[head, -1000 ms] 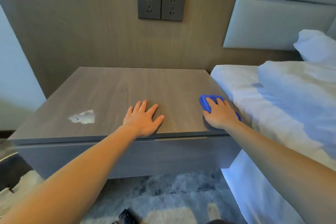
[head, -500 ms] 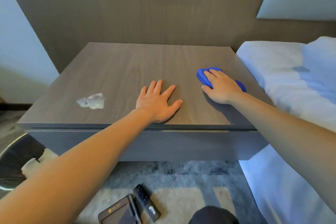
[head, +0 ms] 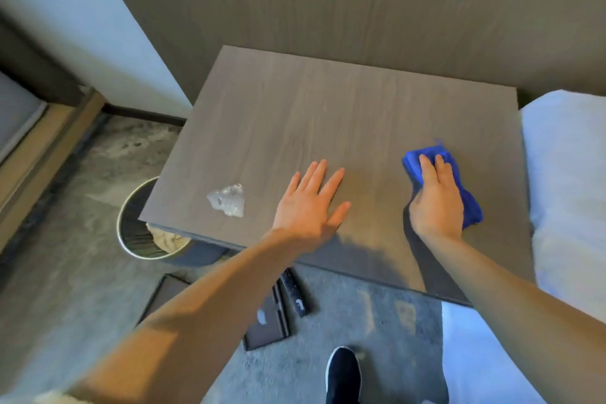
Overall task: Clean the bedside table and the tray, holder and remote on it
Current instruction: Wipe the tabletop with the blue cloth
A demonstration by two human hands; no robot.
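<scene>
The grey wood bedside table (head: 328, 114) fills the middle of the view. My left hand (head: 310, 206) lies flat on it near the front edge, fingers spread, holding nothing. My right hand (head: 434, 200) presses a folded blue cloth (head: 472, 206) onto the table's right side. A crumpled clear wrapper (head: 228, 200) lies on the table to the left of my left hand. On the floor below the front edge lie the black remote (head: 296, 293), a dark flat holder (head: 269, 325) and a dark tray (head: 164, 293), partly hidden by my left arm.
A round waste bin (head: 144, 233) with crumpled paper in it stands partly under the table's left corner. The white bed (head: 564, 193) borders the table on the right. My dark shoe (head: 342, 374) stands on the grey carpet. A wood-panel wall backs the table.
The camera has tilted down and turned, so the floor, bin and shoe show. My right hand has pushed the blue cloth further in from the table's front edge. My left hand stays flat.
</scene>
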